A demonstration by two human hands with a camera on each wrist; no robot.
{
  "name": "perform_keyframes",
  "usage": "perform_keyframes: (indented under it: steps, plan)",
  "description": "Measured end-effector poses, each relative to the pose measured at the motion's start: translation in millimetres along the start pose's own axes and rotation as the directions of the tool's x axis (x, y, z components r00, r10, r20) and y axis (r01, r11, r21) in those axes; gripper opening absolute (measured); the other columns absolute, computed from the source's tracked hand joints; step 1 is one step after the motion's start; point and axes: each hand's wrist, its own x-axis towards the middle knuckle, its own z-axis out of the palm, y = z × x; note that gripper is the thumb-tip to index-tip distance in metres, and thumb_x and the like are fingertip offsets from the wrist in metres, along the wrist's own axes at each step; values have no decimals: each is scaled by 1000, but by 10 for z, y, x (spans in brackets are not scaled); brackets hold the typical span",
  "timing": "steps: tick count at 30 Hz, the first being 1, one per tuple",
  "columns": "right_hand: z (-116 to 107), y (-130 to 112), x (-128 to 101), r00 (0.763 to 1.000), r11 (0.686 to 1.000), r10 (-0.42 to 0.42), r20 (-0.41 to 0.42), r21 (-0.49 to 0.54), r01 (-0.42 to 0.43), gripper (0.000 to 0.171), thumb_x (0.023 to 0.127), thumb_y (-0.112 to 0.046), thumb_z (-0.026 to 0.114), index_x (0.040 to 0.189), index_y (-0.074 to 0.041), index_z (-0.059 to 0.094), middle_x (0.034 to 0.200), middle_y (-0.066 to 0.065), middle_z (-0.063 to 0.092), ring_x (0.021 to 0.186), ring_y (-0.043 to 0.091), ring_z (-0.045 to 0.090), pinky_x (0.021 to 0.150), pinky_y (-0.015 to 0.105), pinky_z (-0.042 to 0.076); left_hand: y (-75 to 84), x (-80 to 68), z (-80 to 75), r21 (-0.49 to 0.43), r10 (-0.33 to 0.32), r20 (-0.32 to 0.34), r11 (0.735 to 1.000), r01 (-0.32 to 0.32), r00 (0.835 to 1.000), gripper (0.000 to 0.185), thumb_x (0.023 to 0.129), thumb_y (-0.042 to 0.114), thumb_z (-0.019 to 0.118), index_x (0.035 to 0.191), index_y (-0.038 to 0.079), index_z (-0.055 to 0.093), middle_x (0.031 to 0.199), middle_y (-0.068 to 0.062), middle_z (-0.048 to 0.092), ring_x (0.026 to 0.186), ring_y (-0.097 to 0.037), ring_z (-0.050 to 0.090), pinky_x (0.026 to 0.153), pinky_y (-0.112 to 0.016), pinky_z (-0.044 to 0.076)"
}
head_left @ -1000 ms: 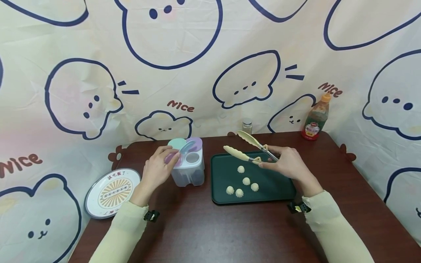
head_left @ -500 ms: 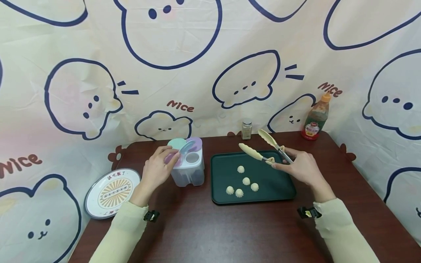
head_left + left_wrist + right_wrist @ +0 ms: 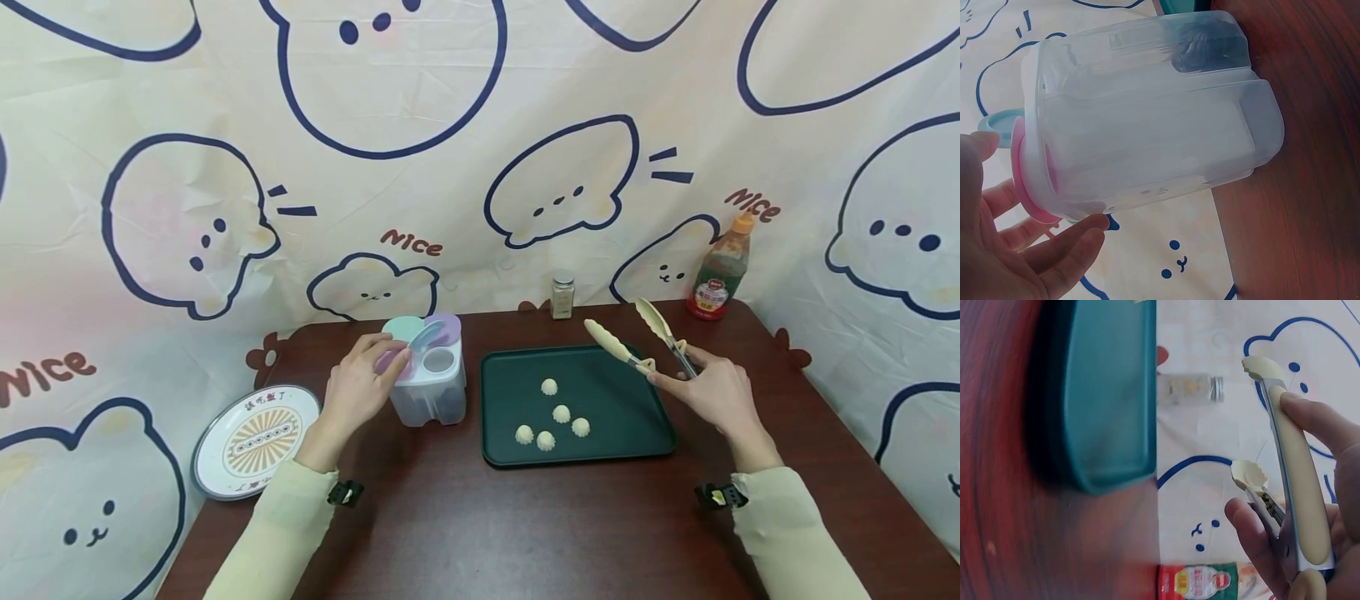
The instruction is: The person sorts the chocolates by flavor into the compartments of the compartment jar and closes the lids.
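Note:
My left hand (image 3: 356, 390) is at the top of a clear seasoning box (image 3: 431, 405) with coloured flip lids. The thumb is at the raised blue lid (image 3: 427, 335), and the fingers lie by the pink lid (image 3: 1019, 169). Under the blue lid a round opening (image 3: 438, 360) shows. Over the right end of the dark green tray (image 3: 517, 379), my right hand (image 3: 723, 400) grips metal tongs (image 3: 1300, 481) with cream tips, thumb on one arm and fingers on the other. The tong tips are spread with nothing between them. Several small cream ridged balls (image 3: 562, 413) lie on the tray.
A white patterned plate (image 3: 258, 437) lies at the table's left edge. Behind the tray stands a small glass jar (image 3: 562, 298). A sauce bottle (image 3: 718, 275) is at the back right corner. A printed cloth (image 3: 465, 200) hangs behind the brown table (image 3: 480, 525).
My right hand has moved to the right with the tongs, from over the tray's middle to its right end. The left hand and the raised blue lid have stayed in place.

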Motion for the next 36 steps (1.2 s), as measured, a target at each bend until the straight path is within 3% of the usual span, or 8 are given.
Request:
perform_keyframes:
  steps: [7, 10, 14, 30, 36]
  plan:
    - [5, 149, 2, 998, 998, 59, -11, -37, -59, 91, 81, -70, 67, 139, -2, 54, 81, 13, 67, 86, 34, 55, 59, 33, 39, -8, -10, 6, -4, -2, 6, 1000, 2, 1000, 56, 99, 63, 42, 132, 22, 62, 151, -9, 47, 135, -39, 49, 106, -71, 36]
    - [7, 198, 7, 997, 996, 73, -27, -43, -74, 95, 80, -71, 67, 141, 0, 52, 89, 19, 68, 92, 40, 56, 66, 45, 46, -7, -13, 8, -9, -6, 9, 1000, 6, 1000, 56, 98, 63, 43, 132, 22, 62, 151, -9, 47, 135, -39, 49, 107, -71, 35]
    - [8, 265, 3, 995, 995, 90, -52, -46, -92, 97, 80, -71, 67, 143, 1, 50, 108, 28, 68, 102, 49, 56, 78, 59, 46, -10, -12, 9, -9, -9, 12, 1000, 9, 1000, 58, 98, 64, 42, 132, 22, 62, 151, -9, 47, 134, -39, 49, 107, -70, 37]
    - [-1, 507, 22, 973, 968, 230, -24, -99, -231, 107, 77, -77, 64, 147, 1, 44, 131, 37, 55, 105, 57, 53, 75, 61, 46, 4, -2, -5, -3, -1, 7, 1000, 1, 1000, 56, 99, 63, 43, 131, 22, 63, 150, -9, 48, 133, -39, 51, 106, -68, 39]
    - [2, 574, 38, 966, 960, 257, 0, -113, -255, 108, 77, -78, 63, 147, 2, 44, 130, 36, 55, 105, 56, 53, 73, 59, 46, -5, 3, -3, 6, -5, 6, 1000, 5, 1000, 58, 98, 64, 41, 132, 22, 62, 150, -9, 48, 133, -39, 51, 106, -68, 39]
